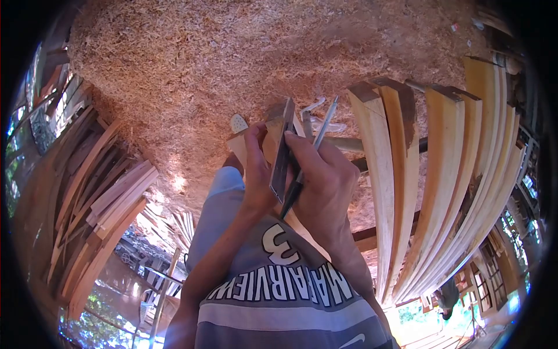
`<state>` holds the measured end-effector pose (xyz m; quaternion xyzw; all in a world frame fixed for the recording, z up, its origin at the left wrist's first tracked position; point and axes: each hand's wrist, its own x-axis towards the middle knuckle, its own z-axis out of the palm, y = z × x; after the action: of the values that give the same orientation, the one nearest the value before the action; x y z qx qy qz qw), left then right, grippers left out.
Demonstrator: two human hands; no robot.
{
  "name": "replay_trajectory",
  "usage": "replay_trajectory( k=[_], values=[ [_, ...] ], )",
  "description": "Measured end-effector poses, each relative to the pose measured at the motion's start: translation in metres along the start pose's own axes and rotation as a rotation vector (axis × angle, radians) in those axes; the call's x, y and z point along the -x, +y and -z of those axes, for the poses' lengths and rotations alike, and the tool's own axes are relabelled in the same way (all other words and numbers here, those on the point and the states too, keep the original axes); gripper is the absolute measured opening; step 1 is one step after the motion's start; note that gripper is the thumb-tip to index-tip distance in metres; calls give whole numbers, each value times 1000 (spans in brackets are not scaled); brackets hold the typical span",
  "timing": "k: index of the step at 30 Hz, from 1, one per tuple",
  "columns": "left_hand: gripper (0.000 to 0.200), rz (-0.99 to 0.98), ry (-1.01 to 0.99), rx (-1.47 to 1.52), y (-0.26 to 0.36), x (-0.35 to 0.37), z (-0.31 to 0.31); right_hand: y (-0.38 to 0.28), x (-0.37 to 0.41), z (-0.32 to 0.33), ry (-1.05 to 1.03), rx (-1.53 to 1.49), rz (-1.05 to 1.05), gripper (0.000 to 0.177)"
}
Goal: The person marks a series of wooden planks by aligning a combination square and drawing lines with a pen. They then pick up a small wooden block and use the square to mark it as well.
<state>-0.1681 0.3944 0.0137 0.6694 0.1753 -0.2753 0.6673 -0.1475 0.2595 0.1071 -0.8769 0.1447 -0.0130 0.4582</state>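
Observation:
My left hand (257,166) is closed on a thin dark flat strip (282,152), its fingers on the strip's left side. The strip stands on edge, tilted, in the middle of the view. My right hand (325,180) presses the strip's other side with its thumb. The same hand holds a slim pointed tool (325,123) with a pale shaft and a black handle, its tip pointing up and away. A light piece of wood (237,144) shows just beyond my left fingers, partly hidden by them.
Long pale boards (373,134) lean in a row close on the right. Stacked planks (119,195) stand at the left. Wood shavings (174,75) cover the ground. Clear plastic (329,125) lies behind the tool. Another person (447,298) is far off at lower right.

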Motion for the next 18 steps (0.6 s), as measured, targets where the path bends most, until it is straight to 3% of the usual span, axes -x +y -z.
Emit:
replay_trajectory(
  k=[2, 9, 12, 15, 17, 18],
  values=[
    [91, 17, 19, 6, -2, -2, 1, -3, 1, 3, -100, 25, -46, 38],
    [85, -1, -31, 12, 18, 4, -4, 2, -2, 7, -56, 2, -1, 44],
    [82, 34, -52, 32, 31, 7, -9, 15, -10, 36, -238, -97, 35, 50],
    [82, 38, -46, -31, 37, 6, -9, 26, -22, 68, -319, -201, -72, 45],
    [83, 31, -59, -97, 33, 7, -7, 26, -48, 85, -218, -414, -477, 42],
    [84, -42, -60, -194, 25, 5, -5, 28, -55, 80, -199, -407, -480, 42]
  ],
)
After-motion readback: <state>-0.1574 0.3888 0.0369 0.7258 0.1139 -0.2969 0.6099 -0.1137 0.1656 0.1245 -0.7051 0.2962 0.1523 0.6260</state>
